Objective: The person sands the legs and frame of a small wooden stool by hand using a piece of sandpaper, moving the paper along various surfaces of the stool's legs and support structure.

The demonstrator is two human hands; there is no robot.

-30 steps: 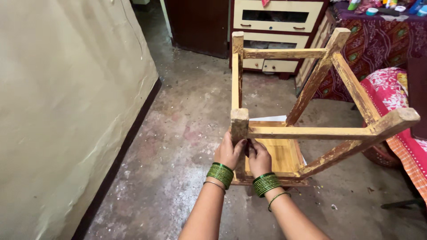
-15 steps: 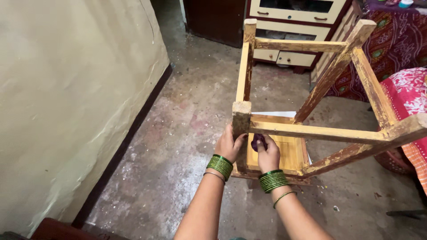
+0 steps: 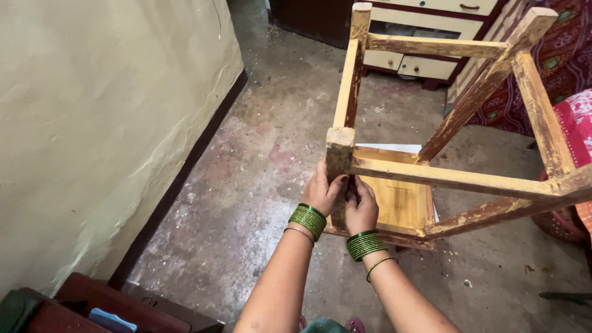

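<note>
The worn, yellow-painted wooden stool (image 3: pixel 431 166) stood upside down on the grey concrete floor (image 3: pixel 246 203), legs up. It looked rigid, fairly heavy and rough with flaking paint. The left hand (image 3: pixel 322 192) and right hand (image 3: pixel 361 206) both curled around its near leg low down, a sound hold. The cream plastered wall (image 3: pixel 98 123) crowded the left; a cream drawer cabinet (image 3: pixel 425 61) stood behind.

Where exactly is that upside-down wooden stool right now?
The wooden stool stands upside down on the concrete floor, centre-right in the head view, before the cream drawers; both hands, left hand and right hand, grip its nearest leg.
</note>
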